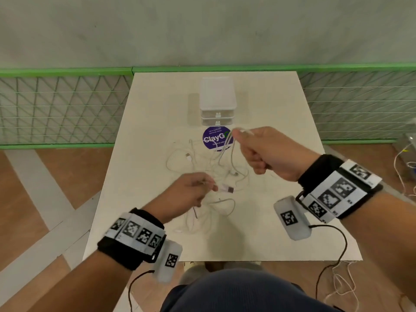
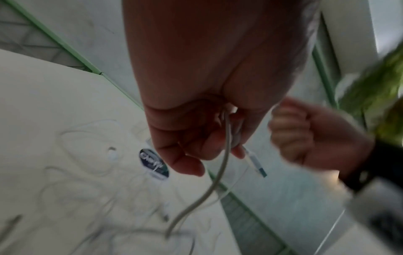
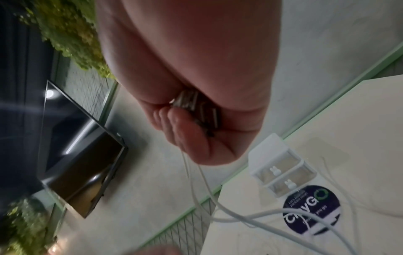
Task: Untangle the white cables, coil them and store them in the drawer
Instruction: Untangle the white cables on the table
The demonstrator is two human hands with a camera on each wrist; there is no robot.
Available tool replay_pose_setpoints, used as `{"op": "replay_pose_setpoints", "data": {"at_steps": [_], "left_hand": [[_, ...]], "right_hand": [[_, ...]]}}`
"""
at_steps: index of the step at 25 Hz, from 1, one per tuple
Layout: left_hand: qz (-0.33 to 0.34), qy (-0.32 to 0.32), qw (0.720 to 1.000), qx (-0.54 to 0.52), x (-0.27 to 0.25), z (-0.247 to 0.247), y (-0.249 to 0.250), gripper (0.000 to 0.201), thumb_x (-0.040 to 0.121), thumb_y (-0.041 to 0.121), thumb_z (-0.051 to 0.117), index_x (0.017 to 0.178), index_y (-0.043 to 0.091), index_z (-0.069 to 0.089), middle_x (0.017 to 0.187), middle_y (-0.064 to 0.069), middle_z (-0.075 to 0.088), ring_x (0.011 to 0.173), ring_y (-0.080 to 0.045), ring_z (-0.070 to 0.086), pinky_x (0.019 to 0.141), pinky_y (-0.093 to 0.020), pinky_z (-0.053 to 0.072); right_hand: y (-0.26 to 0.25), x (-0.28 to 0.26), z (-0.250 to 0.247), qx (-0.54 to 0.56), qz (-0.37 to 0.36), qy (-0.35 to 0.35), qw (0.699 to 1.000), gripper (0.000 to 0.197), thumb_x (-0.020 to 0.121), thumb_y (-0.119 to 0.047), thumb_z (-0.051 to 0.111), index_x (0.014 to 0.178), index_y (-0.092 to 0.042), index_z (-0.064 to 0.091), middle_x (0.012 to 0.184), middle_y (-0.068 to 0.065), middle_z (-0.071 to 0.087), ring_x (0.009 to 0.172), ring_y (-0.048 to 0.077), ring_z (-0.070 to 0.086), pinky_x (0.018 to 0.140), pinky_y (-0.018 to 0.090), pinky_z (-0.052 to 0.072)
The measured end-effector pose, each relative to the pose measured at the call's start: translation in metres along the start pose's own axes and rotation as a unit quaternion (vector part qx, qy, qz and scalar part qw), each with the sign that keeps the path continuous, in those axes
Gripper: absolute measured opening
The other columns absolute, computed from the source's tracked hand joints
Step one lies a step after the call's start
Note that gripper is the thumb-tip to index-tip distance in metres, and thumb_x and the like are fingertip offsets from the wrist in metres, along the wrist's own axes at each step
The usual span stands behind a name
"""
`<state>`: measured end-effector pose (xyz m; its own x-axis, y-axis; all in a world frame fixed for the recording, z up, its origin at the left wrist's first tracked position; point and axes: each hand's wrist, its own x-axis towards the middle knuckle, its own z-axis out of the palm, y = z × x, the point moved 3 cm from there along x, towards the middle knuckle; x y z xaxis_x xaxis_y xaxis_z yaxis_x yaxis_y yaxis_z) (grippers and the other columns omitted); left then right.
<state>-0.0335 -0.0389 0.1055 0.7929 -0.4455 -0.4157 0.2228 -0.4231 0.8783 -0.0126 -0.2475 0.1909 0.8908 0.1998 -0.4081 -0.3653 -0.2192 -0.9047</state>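
Note:
A tangle of thin white cables (image 1: 209,172) lies in the middle of the pale table (image 1: 281,233). My left hand (image 1: 191,194) hovers low over the near part of the tangle and pinches a white cable (image 2: 220,174) whose USB plug (image 1: 227,189) sticks out past the fingertips. My right hand (image 1: 254,149) is raised above the tangle, fist curled round a bundle of white cable (image 3: 261,214) that hangs in loops down to the pile. A small white drawer unit (image 1: 217,102) with two shut drawers stands at the far middle of the table, also in the right wrist view as the drawer unit (image 3: 281,165).
A round purple sticker (image 1: 215,138) lies on the table just in front of the drawer unit. A green-framed mesh fence (image 1: 63,109) runs behind the table. Loose wires (image 1: 403,163) lie on the floor to the right. My knees are at the table's near edge.

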Motion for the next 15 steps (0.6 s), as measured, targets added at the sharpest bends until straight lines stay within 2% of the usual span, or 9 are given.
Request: {"op": "replay_pose_setpoints", "data": {"at_steps": [2,4,7,9,11,12,13,15], "left_hand": [[0.027,0.021,0.996,-0.079,-0.005,-0.012,0.029,0.020,0.101,0.009,0.052,0.093,0.004,0.069,0.054,0.006,0.041,0.052,-0.011,0.037,0.060,-0.025,0.045],[0.050,0.024,0.994,-0.097,-0.007,-0.019,0.047,0.019,0.096,0.014,0.055,0.092,0.002,0.069,0.058,-0.001,0.039,0.052,-0.012,0.034,0.062,-0.029,0.044],[0.082,0.019,0.992,-0.090,-0.009,-0.019,0.057,0.021,0.086,0.021,0.057,0.090,0.007,0.072,0.074,-0.018,0.049,0.053,-0.013,0.037,0.063,-0.033,0.042],[0.111,0.019,0.991,-0.069,-0.008,-0.017,0.063,0.018,0.087,0.020,0.057,0.088,0.012,0.073,0.078,-0.023,0.057,0.056,-0.015,0.044,0.062,-0.031,0.043],[0.158,0.041,0.987,-0.008,-0.005,-0.015,0.069,0.016,0.089,0.020,0.058,0.093,0.018,0.073,0.085,-0.008,0.071,0.067,-0.021,0.056,0.066,-0.034,0.047],[0.179,0.062,0.982,0.009,-0.003,-0.014,0.071,0.015,0.088,0.022,0.062,0.099,0.020,0.071,0.091,-0.003,0.072,0.076,-0.023,0.060,0.071,-0.040,0.049],[0.193,0.090,0.977,0.010,-0.002,-0.015,0.072,0.022,0.085,0.026,0.067,0.107,0.022,0.067,0.096,0.001,0.068,0.083,-0.019,0.061,0.076,-0.041,0.049],[0.220,0.128,0.967,0.002,0.001,-0.017,0.076,0.054,0.078,0.032,0.076,0.125,0.029,0.051,0.112,0.008,0.061,0.100,-0.006,0.060,0.085,-0.035,0.051]], "right_hand": [[0.002,-0.002,0.013,-0.024,0.008,-0.033,0.999,0.047,0.098,-0.048,0.055,0.078,-0.007,0.063,0.053,-0.003,0.027,0.047,0.016,0.022,0.047,0.026,0.024],[0.001,-0.002,0.021,-0.035,0.005,-0.044,0.998,0.049,0.096,-0.049,0.059,0.091,-0.001,0.067,0.054,-0.004,0.025,0.047,0.015,0.022,0.045,0.025,0.025],[-0.003,0.000,0.026,-0.086,-0.012,-0.060,0.994,0.041,0.094,-0.048,0.063,0.086,-0.008,0.064,0.053,-0.007,0.033,0.047,0.013,0.029,0.044,0.025,0.028],[-0.004,0.002,0.030,-0.147,-0.023,-0.094,0.984,0.044,0.095,-0.050,0.060,0.083,-0.008,0.061,0.058,-0.002,0.041,0.051,0.015,0.035,0.043,0.026,0.033],[-0.001,0.003,0.029,-0.166,-0.011,-0.137,0.977,0.043,0.099,-0.047,0.055,0.082,-0.007,0.056,0.058,0.000,0.040,0.049,0.014,0.034,0.043,0.026,0.035],[-0.001,0.003,0.027,-0.149,0.002,-0.157,0.976,0.039,0.101,-0.044,0.053,0.079,-0.012,0.053,0.058,-0.001,0.038,0.048,0.013,0.032,0.045,0.027,0.034],[-0.003,0.002,0.025,-0.136,0.016,-0.178,0.974,0.038,0.102,-0.042,0.053,0.074,-0.016,0.052,0.058,-0.001,0.037,0.049,0.013,0.030,0.046,0.027,0.033],[-0.007,0.001,0.018,-0.110,0.041,-0.204,0.972,0.043,0.103,-0.039,0.051,0.066,-0.018,0.050,0.059,0.000,0.041,0.050,0.016,0.034,0.046,0.027,0.032]]}}
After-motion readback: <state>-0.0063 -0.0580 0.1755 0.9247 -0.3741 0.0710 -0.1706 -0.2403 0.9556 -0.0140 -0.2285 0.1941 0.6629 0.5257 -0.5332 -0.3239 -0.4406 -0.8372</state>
